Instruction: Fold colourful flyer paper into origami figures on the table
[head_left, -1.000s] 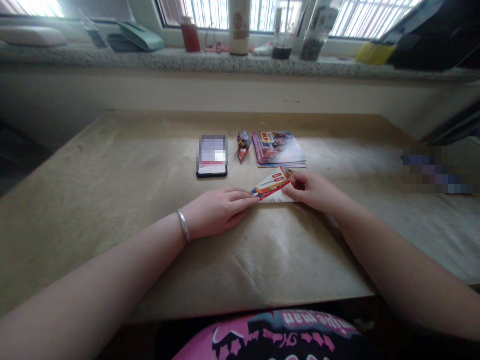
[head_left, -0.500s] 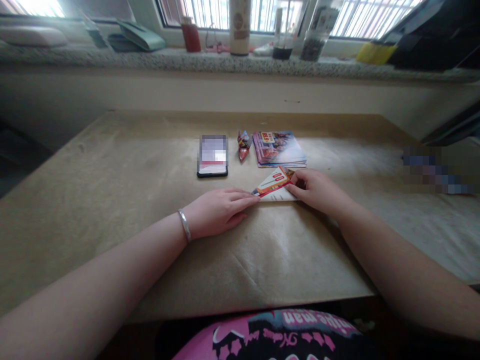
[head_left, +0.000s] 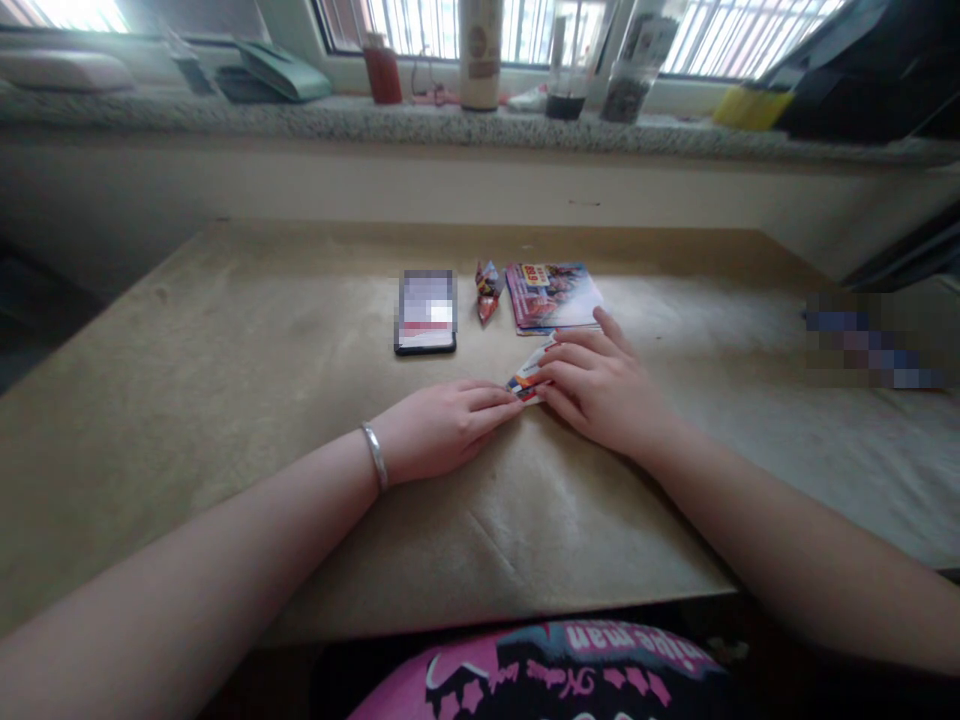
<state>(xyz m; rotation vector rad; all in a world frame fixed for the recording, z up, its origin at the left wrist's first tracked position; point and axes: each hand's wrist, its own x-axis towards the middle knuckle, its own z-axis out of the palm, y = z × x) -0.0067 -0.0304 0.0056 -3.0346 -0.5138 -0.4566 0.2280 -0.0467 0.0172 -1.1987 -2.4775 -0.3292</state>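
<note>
A folded printed paper (head_left: 529, 376) in white, red and orange lies on the table in front of me, largely covered by my right hand (head_left: 604, 390). That hand rests over it with its fingers spread. My left hand (head_left: 450, 425), with a silver bangle at the wrist, lies flat with fingers stretched out, their tips on the paper's pointed left end. Just behind the paper is a stack of printed sheets (head_left: 551, 295). A small folded paper piece (head_left: 487, 293) in red and dark colours sits left of the stack.
A phone (head_left: 426, 312) with a blurred screen lies left of the small folded piece. The table (head_left: 225, 420) has a beige cover. Along the stone windowsill (head_left: 337, 122) stand a red bottle (head_left: 382, 70), a tall pale container (head_left: 480, 55) and other items. A blurred object (head_left: 874, 345) is at the far right.
My right hand has moved left across the folded paper, going from a pinch at its right edge to spread fingers laid over it. My left hand stays almost in place.
</note>
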